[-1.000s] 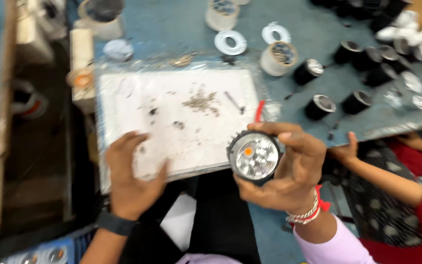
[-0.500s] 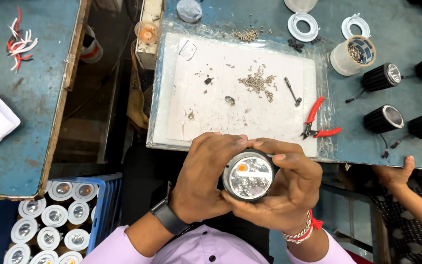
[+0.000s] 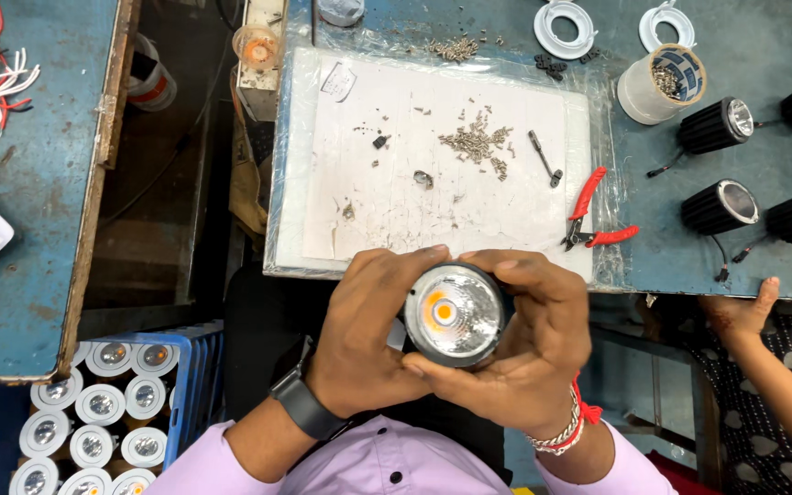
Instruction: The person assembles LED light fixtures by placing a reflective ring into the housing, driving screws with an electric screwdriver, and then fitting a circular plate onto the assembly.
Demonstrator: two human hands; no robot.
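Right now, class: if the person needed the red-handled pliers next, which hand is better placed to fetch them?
Probably the right hand. Both hands cup the round lamp, but the red-handled pliers lie on the table just above and to the right of the right hand, while the left hand would have to cross over the lamp.

The lamp [image 3: 454, 313] has a glossy mirror-like reflector in a matt black casing; the white mat [image 3: 433, 156] under shiny plastic film looks papery
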